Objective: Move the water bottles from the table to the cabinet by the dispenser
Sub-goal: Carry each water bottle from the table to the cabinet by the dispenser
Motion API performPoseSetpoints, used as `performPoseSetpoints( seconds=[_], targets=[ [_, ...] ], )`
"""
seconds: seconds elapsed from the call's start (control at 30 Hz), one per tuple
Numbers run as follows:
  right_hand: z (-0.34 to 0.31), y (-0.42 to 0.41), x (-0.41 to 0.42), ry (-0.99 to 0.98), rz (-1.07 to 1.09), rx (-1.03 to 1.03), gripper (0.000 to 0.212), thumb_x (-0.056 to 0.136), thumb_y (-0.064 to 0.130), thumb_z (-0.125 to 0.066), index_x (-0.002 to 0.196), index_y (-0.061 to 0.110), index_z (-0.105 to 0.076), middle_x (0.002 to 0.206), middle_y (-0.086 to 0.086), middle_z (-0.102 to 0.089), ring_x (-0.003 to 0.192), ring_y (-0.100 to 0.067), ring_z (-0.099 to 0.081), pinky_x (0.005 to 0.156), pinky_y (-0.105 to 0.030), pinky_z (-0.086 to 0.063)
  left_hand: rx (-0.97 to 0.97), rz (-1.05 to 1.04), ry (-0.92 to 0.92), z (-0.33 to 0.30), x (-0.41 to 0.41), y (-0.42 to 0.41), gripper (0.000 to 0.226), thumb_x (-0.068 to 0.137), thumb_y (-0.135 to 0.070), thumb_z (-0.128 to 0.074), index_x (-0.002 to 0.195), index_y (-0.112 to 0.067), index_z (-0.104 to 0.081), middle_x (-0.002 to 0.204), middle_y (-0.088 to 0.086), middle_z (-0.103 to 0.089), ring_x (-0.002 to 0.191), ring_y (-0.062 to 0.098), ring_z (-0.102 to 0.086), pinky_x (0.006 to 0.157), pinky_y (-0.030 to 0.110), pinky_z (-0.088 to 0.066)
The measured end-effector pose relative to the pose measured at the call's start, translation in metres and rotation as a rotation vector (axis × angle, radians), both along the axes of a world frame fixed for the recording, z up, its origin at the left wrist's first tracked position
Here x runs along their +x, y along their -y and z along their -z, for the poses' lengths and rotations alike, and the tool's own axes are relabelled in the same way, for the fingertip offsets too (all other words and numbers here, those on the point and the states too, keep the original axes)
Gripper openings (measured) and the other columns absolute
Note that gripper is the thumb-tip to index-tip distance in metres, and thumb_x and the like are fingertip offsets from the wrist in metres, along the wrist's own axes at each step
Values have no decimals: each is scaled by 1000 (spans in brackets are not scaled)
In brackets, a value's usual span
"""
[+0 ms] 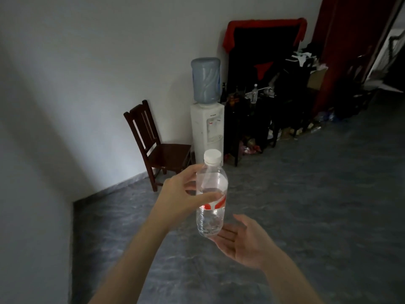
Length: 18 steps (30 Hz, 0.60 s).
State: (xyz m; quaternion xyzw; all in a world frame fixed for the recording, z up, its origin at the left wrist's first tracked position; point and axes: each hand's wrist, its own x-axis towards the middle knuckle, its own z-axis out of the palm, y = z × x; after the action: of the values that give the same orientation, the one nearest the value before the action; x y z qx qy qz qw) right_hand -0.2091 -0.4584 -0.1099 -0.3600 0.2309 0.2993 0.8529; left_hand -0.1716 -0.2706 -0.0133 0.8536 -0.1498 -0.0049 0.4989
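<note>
Left hand [179, 191] pinched the upright water bottle [211, 194] mid-body; right hand [241, 240] lay spread, palm up, under its base, dispenser [208, 126] beyond.

Clear glossy plastic bottle [211, 194]

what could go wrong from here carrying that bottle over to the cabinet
1. The left hand holds the water bottle only by thumb and fingertips around its middle; it might slip. The right hand is open below it, not gripping.
2. The dark cabinet beside the dispenser already looks crowded with bottles, so setting this one down could knock others over.
3. The room is dim, and clutter lies on the floor by the cabinet.
</note>
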Motion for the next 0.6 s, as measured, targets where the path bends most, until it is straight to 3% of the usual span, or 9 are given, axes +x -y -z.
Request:
performPoseSetpoints(
  seconds=[0.23,0.33,0.43,0.6],
  targets=[
    [18,14,103,-53,43,-7,53,95,33,-43,121,-10,-61,118,-25,-69,100,-33,-67,69,-32,-58,-25,16,-40,20,109,12,57,65,-51,-86,106,-66,-49,98,-39,-64,92,-24,-60,68,5,-48],
    [23,18,160,-41,36,-65,54,94,35,-42,118,-8,-64,116,-23,-70,95,-31,-68,69,-32,-54,-65,16,-36,31,167,14,59,63,-53,-87,108,-67,-53,104,-33,-68,96,-17,-63,79,14,-51],
    [19,21,223,-24,35,-144,52,88,36,-45,112,-5,-68,113,-20,-72,89,-28,-69,67,-32,-49,-86,47,-35,33,230,19,64,68,-46,-89,124,-54,-58,115,-21,-71,104,-5,-67,90,26,-57],
    [12,34,316,-17,74,-185,56,78,36,-50,112,-3,-70,106,-17,-72,83,-25,-63,64,-30,-48,-101,104,-16,28,333,35,65,70,-44,-90,127,-48,-58,118,-16,-71,105,-1,-68,92,29,-59]
  ],
)
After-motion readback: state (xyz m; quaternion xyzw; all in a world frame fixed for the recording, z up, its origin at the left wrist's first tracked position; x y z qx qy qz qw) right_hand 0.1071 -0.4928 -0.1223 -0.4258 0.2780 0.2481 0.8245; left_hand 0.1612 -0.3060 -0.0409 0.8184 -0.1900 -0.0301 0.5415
